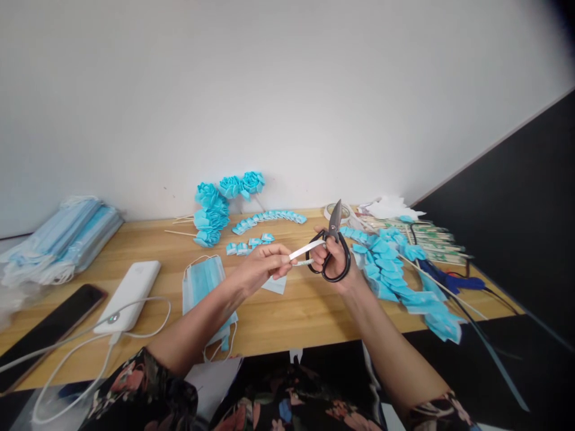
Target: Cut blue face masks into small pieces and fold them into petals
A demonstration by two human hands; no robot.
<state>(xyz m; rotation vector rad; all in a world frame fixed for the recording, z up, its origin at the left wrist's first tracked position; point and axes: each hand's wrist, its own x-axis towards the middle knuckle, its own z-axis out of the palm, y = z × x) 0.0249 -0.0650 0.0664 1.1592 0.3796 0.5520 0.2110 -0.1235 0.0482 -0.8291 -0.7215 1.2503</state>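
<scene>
My left hand [268, 262] pinches one end of a narrow white strip [307, 249], which reaches across to my right hand [331, 257]. In that right hand rest the black-handled scissors [335, 220], blades together and pointing up and away; its thumb and fingers also meet the strip's other end. A small light-blue piece [275, 285] of mask fabric lies under my left hand. Left of it is a blue face mask [205, 286] with its ear loops loose. Folded blue pieces [268, 220] form a curved row beyond my hands, with a few more [250, 244] nearer.
Blue fabric flowers [209, 215] on sticks stand against the wall. To the right lie a heap of blue folded pieces [390, 263], a tape roll [329, 212] and a blue glue gun [458, 281]. Stacked masks [67, 236], a phone [54, 332] and a white power bank [130, 293] are left.
</scene>
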